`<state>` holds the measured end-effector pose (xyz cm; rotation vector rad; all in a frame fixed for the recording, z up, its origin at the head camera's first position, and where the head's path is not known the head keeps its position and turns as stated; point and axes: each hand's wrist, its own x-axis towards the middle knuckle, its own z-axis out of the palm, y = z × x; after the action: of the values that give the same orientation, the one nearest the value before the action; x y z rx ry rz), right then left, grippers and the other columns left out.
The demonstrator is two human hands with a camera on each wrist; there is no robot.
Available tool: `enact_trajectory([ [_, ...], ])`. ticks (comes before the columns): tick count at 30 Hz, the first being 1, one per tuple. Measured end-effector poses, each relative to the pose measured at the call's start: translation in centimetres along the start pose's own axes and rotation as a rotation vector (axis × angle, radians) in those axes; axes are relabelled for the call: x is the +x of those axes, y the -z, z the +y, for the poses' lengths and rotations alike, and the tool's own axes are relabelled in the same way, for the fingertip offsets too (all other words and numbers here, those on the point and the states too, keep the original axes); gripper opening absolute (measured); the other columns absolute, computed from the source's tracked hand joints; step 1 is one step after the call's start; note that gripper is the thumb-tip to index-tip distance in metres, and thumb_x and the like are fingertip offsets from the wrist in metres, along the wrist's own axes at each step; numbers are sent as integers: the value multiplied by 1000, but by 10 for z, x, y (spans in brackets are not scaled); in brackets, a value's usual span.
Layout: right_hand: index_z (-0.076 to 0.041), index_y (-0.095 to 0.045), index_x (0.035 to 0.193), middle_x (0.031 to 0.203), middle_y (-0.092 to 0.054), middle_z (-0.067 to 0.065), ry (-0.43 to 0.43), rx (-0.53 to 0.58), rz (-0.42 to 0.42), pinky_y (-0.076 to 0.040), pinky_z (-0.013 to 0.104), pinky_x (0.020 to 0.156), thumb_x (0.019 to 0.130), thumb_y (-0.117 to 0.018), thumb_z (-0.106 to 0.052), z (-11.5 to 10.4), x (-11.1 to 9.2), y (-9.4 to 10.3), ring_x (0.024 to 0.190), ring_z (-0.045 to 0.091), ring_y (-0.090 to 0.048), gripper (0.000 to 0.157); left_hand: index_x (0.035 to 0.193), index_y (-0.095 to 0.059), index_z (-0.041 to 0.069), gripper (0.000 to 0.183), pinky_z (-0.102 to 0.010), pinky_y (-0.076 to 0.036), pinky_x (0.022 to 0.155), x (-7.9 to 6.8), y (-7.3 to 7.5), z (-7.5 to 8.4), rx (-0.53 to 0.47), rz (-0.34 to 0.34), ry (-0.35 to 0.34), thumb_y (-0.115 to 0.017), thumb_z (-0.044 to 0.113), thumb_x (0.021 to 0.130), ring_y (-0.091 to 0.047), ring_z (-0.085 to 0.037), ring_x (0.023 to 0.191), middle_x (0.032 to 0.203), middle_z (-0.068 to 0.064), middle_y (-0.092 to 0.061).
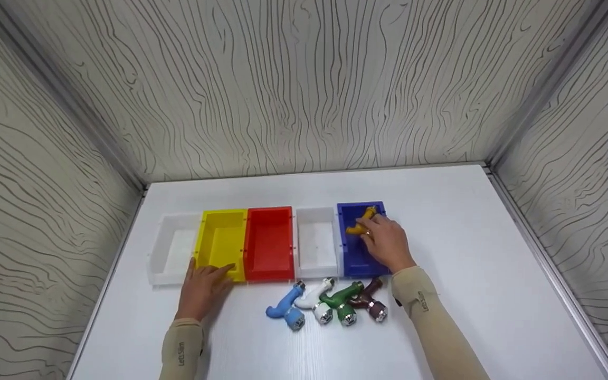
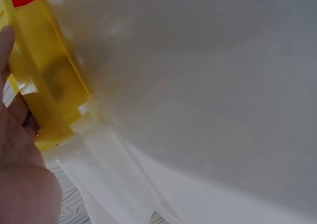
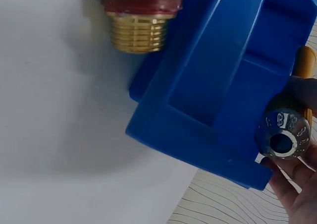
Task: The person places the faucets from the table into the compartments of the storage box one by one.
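The right hand [image 1: 387,241] pinches a mustard-yellow tap [image 1: 355,230] over the blue bin's [image 1: 355,258] 12 o'clock end; its curved body carries a chrome knob [image 3: 283,134] with raised lettering. The left hand [image 1: 201,290] rests, fingers extended, at the yellow bin's [image 1: 222,243] 6 o'clock edge. A maroon tap [image 1: 361,301] lies at the blue bin's 6 o'clock.

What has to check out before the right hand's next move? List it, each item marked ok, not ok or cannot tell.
1. Orange-yellow curved tap gripped: ok, the right hand holds it.
2. Tap above or within the rectangular blue plastic bin: ok.
3. Tap resting on the bin's floor: cannot tell.
4. Left hand touching the rectangular yellow plastic bin: ok, at its front edge.
5. Light-blue tap, white tap, green tap and dark-red tap in bins: not ok, all on the white table.
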<state>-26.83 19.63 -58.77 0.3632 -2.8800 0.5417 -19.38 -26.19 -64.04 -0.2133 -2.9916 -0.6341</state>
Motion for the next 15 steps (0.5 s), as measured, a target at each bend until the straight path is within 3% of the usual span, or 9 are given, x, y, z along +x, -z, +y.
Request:
enact_trajectory([
  [8, -15, -71, 131, 113, -69, 16, -2, -27, -9, -56, 53, 93, 95, -77, -21, 1, 3, -4, 100, 35, -66, 37, 132, -72, 28, 38, -56, -5, 132, -2, -1, -1, 15, 50, -52, -73, 38, 96, -65, -28, 114, 109, -1, -75],
  [15, -14, -71, 131, 116, -69, 17, -15, -29, -33, -55, 54, 97, 96, -75, -22, 3, 2, -9, 104, 36, -65, 36, 133, -72, 29, 38, -53, -3, 133, -2, -5, -1, 8, 51, -39, -73, 38, 96, -64, -26, 115, 111, 0, -75],
])
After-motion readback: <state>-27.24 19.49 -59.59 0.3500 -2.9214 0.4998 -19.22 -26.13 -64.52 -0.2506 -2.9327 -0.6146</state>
